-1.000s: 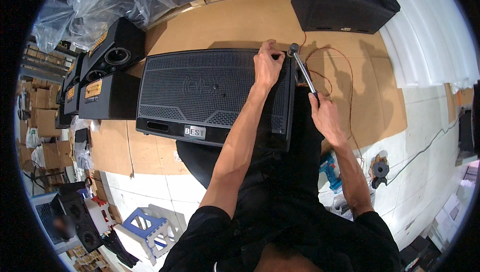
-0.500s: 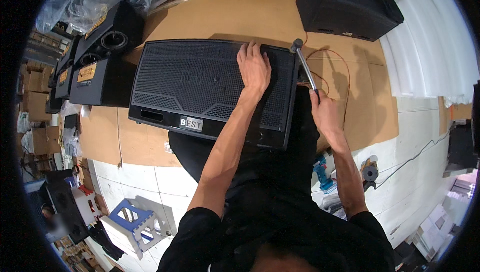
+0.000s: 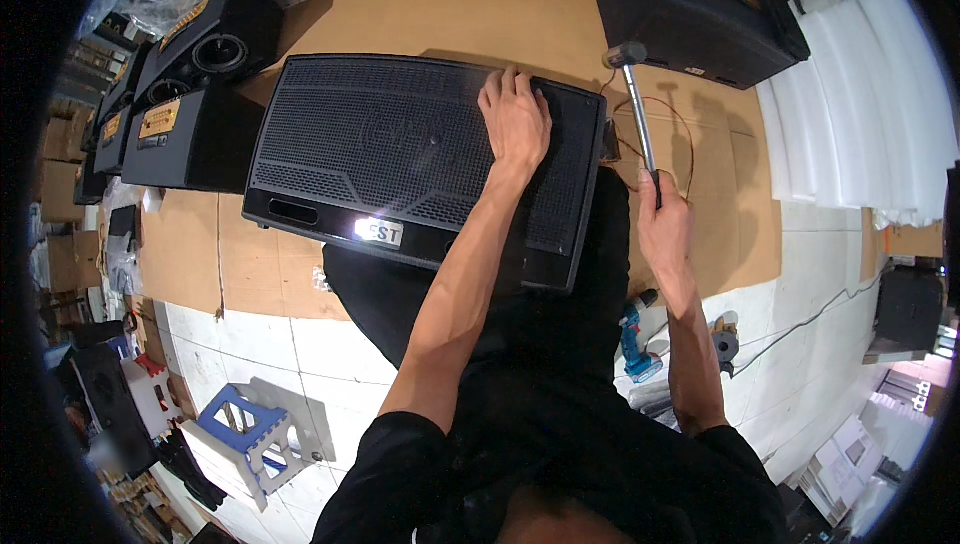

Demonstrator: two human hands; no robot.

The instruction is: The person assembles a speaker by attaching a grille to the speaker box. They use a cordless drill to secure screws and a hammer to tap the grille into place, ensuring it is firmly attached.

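A black loudspeaker cabinet with a perforated front grille lies before me, its near side by my legs. My left hand rests on the grille toward the right end, fingers stretched to the far edge. Held in my right hand is a hammer, gripped by its dark handle. The hammer's head is raised off the cabinet, just beyond its far right corner. A thin orange cable curls on the cardboard beside the cabinet.
Brown cardboard covers the floor. Several black speaker boxes stand at the left, another black box at the far right. White foam sheets are stacked right. A blue cordless drill and a folding stool are nearer.
The hammer and my right hand have moved slightly right, with the hammer head away from the cabinet's corner. My left hand stays on the grille. The whole view has shifted a little.
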